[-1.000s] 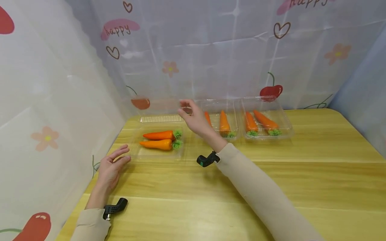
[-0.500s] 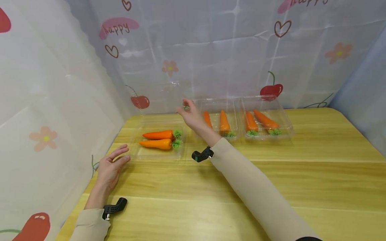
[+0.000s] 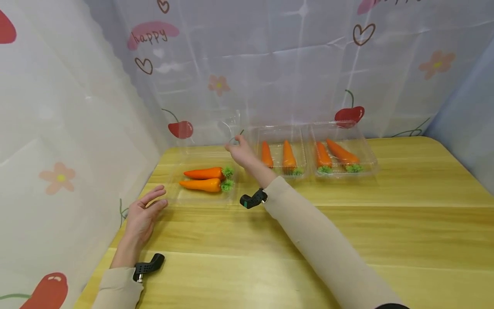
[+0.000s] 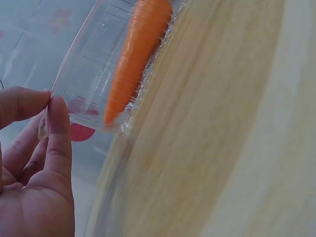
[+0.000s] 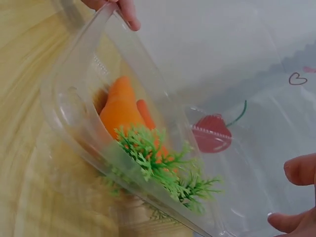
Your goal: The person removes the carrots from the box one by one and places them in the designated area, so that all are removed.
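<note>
A clear plastic clamshell box point(image 3: 200, 201) lies at the left of the table with two orange carrots point(image 3: 200, 185) inside, their green tops pointing right. Its see-through lid point(image 3: 210, 133) stands raised at the back. My left hand point(image 3: 140, 219) pinches the box's rim at the left end between thumb and finger, plain in the left wrist view. Beside the lid's right edge is my right hand point(image 3: 243, 153). In the right wrist view, a thumb and finger point(image 5: 291, 223) of it stand apart with a gap between them. Leafy tops point(image 5: 158, 158) show close by.
Two more clear boxes, a middle one point(image 3: 302, 146) and a right one point(image 3: 370, 161), stand along the back with carrots in them. A patterned curtain point(image 3: 278, 81) hangs right behind, and another sheet point(image 3: 61, 141) borders the left side of the wooden table point(image 3: 308, 223).
The lid of the left box has come up from leaning back to standing more upright. My right hand has shifted slightly left and down, its fingers more bent. The left hand has stayed put.
</note>
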Demonstrator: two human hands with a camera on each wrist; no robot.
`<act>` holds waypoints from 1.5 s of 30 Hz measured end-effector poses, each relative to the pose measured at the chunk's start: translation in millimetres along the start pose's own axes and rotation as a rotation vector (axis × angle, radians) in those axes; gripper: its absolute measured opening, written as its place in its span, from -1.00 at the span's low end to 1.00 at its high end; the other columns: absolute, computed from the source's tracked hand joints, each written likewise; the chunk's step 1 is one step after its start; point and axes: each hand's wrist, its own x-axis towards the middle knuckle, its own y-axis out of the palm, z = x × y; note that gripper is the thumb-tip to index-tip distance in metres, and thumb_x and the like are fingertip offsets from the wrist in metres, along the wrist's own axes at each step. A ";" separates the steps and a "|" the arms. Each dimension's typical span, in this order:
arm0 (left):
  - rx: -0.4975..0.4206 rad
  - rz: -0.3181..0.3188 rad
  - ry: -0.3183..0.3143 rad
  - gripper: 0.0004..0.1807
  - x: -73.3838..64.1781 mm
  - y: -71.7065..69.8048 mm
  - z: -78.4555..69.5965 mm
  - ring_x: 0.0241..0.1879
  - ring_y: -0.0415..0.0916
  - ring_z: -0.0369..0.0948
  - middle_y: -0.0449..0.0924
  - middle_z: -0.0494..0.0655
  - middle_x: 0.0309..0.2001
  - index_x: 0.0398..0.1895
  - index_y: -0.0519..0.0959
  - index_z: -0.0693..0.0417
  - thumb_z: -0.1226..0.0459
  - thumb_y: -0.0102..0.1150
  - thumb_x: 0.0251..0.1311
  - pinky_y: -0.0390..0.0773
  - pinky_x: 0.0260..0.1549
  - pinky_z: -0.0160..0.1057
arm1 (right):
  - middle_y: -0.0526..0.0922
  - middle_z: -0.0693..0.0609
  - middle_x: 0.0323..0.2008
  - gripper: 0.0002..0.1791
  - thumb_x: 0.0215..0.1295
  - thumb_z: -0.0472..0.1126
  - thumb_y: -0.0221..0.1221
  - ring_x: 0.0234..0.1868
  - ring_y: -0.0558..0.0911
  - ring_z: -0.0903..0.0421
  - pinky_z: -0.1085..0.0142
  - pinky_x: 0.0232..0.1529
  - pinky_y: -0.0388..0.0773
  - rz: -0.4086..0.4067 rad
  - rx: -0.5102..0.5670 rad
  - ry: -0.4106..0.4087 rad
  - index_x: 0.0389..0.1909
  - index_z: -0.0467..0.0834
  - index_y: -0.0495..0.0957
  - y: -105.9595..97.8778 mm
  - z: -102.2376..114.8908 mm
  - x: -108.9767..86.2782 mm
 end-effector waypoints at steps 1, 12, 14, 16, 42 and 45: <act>0.002 0.003 0.000 -0.60 0.0 0.2 0.2 -0.13 0.69 -0.27 0.51 -0.10 0.34 0.21 0.57 0.48 0.58 0.22 0.30 0.72 -0.07 -0.40 | 0.06 -0.04 0.65 -0.22 0.56 0.11 0.06 0.61 0.16 -0.13 -0.10 0.62 0.13 -0.003 -0.009 0.009 0.64 -0.03 0.01 1.1 -0.5 -0.5; 0.010 0.006 -0.001 -0.59 1.2 3.1 1.3 -0.13 0.71 -0.27 0.50 -0.11 0.34 0.21 0.56 0.50 0.56 0.25 0.29 0.73 -0.07 -0.40 | 0.33 -0.04 0.52 -0.42 0.53 -0.07 0.11 0.49 0.35 -0.09 -0.02 0.49 0.38 -0.135 -0.082 -0.138 0.50 -0.06 0.32 10.2 -3.2 -5.6; 0.013 0.005 -0.005 -0.59 1.6 4.1 1.2 -0.14 0.70 -0.28 0.50 -0.10 0.34 0.21 0.55 0.50 0.56 0.25 0.29 0.72 -0.07 -0.40 | 0.48 -0.02 0.40 -0.54 0.53 -0.13 0.12 0.40 0.45 -0.05 0.05 0.41 0.46 -0.152 -0.070 -0.214 0.39 -0.07 0.46 9.7 -0.6 -5.9; 0.007 0.003 -0.007 -0.58 2.5 4.9 0.8 -0.15 0.70 -0.28 0.49 -0.09 0.35 0.22 0.55 0.50 0.56 0.25 0.29 0.72 -0.06 -0.40 | 0.62 -0.02 0.26 -0.64 0.53 -0.18 0.14 0.32 0.53 -0.02 0.11 0.37 0.52 -0.132 -0.073 -0.283 0.27 -0.09 0.57 8.9 3.0 -5.3; 0.034 -0.018 -0.010 -0.60 -0.1 7.2 1.9 -0.15 0.66 -0.29 0.54 -0.17 0.30 0.21 0.56 0.48 0.58 0.21 0.31 0.72 -0.06 -0.41 | 0.58 -0.11 0.25 -0.66 0.46 -0.14 0.23 0.19 0.54 -0.07 0.12 0.29 0.55 0.359 -0.322 -0.131 0.16 -0.20 0.59 18.8 13.5 18.2; 0.035 -0.017 -0.017 -0.59 0.3 9.5 2.7 -0.15 0.66 -0.29 0.51 -0.14 0.32 0.22 0.54 0.50 0.58 0.20 0.31 0.72 -0.05 -0.41 | 0.56 -0.12 0.27 -0.65 0.45 -0.16 0.24 0.21 0.52 -0.05 0.12 0.32 0.54 0.345 -0.348 -0.127 0.17 -0.22 0.58 23.0 9.4 19.2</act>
